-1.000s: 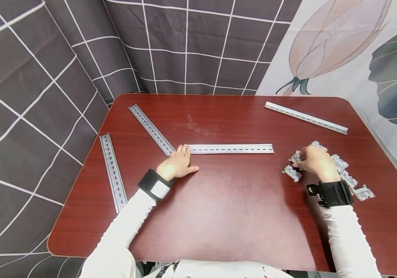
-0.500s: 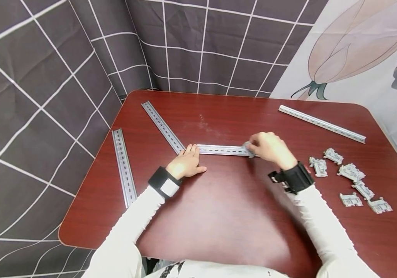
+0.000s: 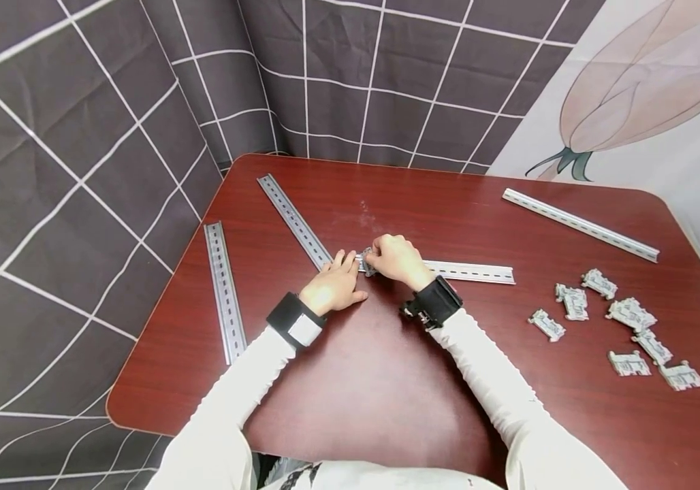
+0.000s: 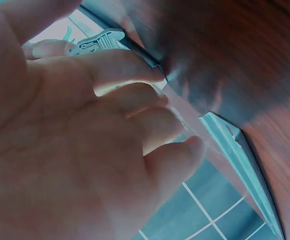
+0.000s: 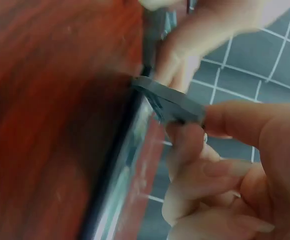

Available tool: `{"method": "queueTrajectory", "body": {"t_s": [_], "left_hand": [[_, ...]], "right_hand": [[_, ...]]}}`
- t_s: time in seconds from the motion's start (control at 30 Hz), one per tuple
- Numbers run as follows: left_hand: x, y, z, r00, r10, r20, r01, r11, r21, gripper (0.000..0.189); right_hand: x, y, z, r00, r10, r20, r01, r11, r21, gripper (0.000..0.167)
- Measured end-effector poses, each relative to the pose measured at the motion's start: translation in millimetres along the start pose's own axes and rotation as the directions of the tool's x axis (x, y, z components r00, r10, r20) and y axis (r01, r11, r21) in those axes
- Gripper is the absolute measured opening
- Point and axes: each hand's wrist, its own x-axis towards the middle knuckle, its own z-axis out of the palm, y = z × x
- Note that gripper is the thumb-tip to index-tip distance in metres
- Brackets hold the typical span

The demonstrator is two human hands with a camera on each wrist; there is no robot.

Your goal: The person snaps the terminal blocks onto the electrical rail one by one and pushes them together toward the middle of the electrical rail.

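A slotted metal DIN rail (image 3: pixel 472 271) lies across the middle of the red-brown table. My left hand (image 3: pixel 333 287) rests at its left end, fingers extended. Just right of those fingers, my right hand (image 3: pixel 400 261) pinches a grey terminal block (image 3: pixel 369 263) between thumb and fingers, at the rail. From the right wrist, the terminal block (image 5: pixel 172 102) appears edge-on above the rail (image 5: pixel 117 195). The left wrist view shows the palm of my left hand (image 4: pixel 80 130), with part of the terminal block (image 4: pixel 99 43) beyond its fingers.
Several loose terminal blocks (image 3: pixel 630 314) lie at the right of the table (image 3: pixel 399 381). A slanted rail (image 3: pixel 295 221) reaches toward my left hand, another rail (image 3: pixel 225 292) lies near the left edge, and a third rail (image 3: pixel 579 224) at the back right. Grey gridded cloth (image 3: pixel 374 82) hangs behind.
My right hand has picked a terminal block from the group on the right and moved left along the rail up to my left hand. The left hand stays at the rail's end.
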Motion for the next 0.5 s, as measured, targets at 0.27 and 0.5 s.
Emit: {"method": "queueTrajectory", "body": {"t_s": [0.27,0.5], "left_hand": [[2.0,0.7,-1.7,1.0,0.014,-0.013,-0.014,0.998,0.056,0.072],[2.0,1.1,0.9,1.0,0.019,-0.003,-0.019,0.997,0.07,0.068]], "right_hand": [[1.6,-7,9,0.997,0.065,-0.048,-0.066,0.997,-0.03,0.028],[2.4,-13,19,0.994,0.112,-0.017,-0.113,0.992,-0.06,0.031]]}}
